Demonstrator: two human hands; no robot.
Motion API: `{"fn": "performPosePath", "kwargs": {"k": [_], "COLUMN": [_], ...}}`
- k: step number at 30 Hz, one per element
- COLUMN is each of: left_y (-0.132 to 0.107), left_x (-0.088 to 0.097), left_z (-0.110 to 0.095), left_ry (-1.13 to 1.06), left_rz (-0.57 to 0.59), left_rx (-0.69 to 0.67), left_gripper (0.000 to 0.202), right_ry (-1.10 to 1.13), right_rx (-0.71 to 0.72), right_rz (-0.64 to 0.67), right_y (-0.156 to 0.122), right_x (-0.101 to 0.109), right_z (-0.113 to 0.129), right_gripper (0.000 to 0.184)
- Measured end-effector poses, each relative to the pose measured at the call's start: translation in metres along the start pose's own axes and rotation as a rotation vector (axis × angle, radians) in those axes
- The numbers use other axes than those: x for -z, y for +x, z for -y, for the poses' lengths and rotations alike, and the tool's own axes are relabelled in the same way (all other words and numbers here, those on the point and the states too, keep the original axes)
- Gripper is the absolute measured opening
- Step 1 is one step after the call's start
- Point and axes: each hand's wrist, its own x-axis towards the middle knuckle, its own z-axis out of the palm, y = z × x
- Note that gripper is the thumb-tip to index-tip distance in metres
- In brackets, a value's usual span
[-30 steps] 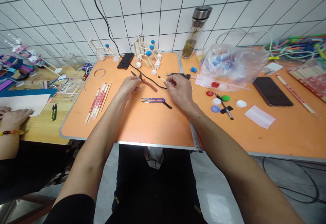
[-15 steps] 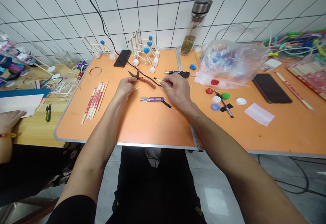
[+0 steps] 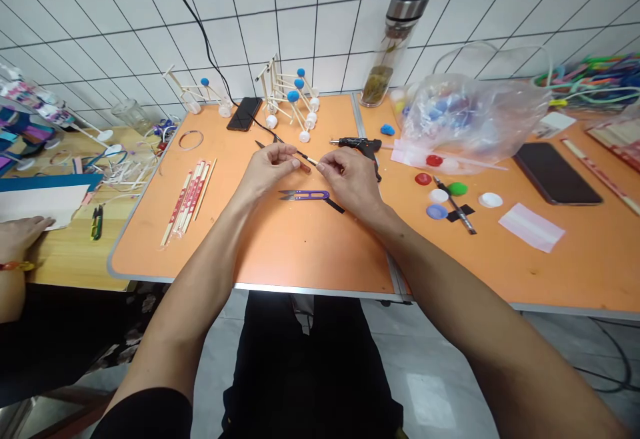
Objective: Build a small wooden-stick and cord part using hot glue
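My right hand (image 3: pixel 350 176) pinches a short pale wooden stick (image 3: pixel 312 162) between thumb and fingertips. Its far end reaches toward my left hand (image 3: pixel 273 167), whose fingers are curled together; whatever they hold is hidden. Under the left hand lie pliers with reddish-brown handles (image 3: pixel 304 168), mostly covered. Just in front of both hands, purple thread snips (image 3: pixel 313 195) lie flat on the orange table (image 3: pixel 300 259), a black strip (image 3: pixel 334 205) by their handle end. Behind my right hand is a black glue gun (image 3: pixel 367 146), partly covered.
Wrapped chopsticks (image 3: pixel 187 196) lie left. Stick frames with blue balls (image 3: pixel 293 96), a phone (image 3: pixel 245 114) and a glass bottle (image 3: pixel 383 66) stand behind. A plastic bag (image 3: pixel 475 116), clay discs (image 3: pixel 437 211) and another phone (image 3: pixel 557 172) are right. A co-worker's hand (image 3: pixel 23 234) rests far left.
My left hand has moved off the pliers' jaws, rightward toward my right hand, and now covers much of the pliers. The right hand keeps its stick. The view has shifted slightly.
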Motion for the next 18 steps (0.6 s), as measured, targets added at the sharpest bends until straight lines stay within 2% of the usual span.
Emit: {"fn": "performPosePath", "kwargs": {"k": [4, 8, 13, 18], "left_y": [-0.004, -0.004, 0.002, 0.007], "left_x": [-0.01, -0.009, -0.003, 0.002], "left_z": [-0.008, -0.008, 0.005, 0.018], "left_ry": [-0.085, -0.088, 0.004, 0.064], "left_rz": [0.016, 0.069, 0.106, 0.145], "left_rx": [0.075, 0.005, -0.061, -0.13], "left_gripper": [0.029, 0.03, 0.024, 0.046], "right_ry": [-0.008, -0.001, -0.009, -0.004], "right_rx": [0.014, 0.038, 0.058, 0.056], "right_rz": [0.022, 0.061, 0.082, 0.101], "right_y": [-0.001, -0.002, -0.003, -0.004], "right_x": [0.0, 0.0, 0.002, 0.005], "right_z": [0.0, 0.001, 0.005, 0.01], "right_gripper": [0.021, 0.022, 0.019, 0.017]}}
